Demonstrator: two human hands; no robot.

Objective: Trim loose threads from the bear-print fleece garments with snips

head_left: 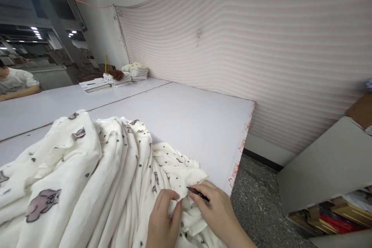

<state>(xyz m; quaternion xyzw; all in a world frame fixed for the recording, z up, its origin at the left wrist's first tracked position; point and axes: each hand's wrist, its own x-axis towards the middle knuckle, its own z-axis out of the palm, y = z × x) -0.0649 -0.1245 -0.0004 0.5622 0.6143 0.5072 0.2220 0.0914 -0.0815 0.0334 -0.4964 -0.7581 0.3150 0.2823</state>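
Note:
White fabric (78,174) printed with grey-mauve animal figures and small dark marks lies in a heap of long folds across the near side of the table. My left hand (165,215) is closed on part of it, thumb and forefinger pinching the cloth near the heap's right end. Just to the right, my right hand (213,205) holds a small, dark, pointed tool (199,193), its tip directed left toward the pinched spot. Fingers hide most of the tool, so whether it is a pair of thread snips or a blade I cannot tell.
The pale table (200,112) ends in a taped right edge. Folded stacks (135,72) and flat white sheets (94,84) lie at the back. A striped cloth (232,38) hangs behind. A person (17,81) sits far left; a grey cabinet (322,162) stands right.

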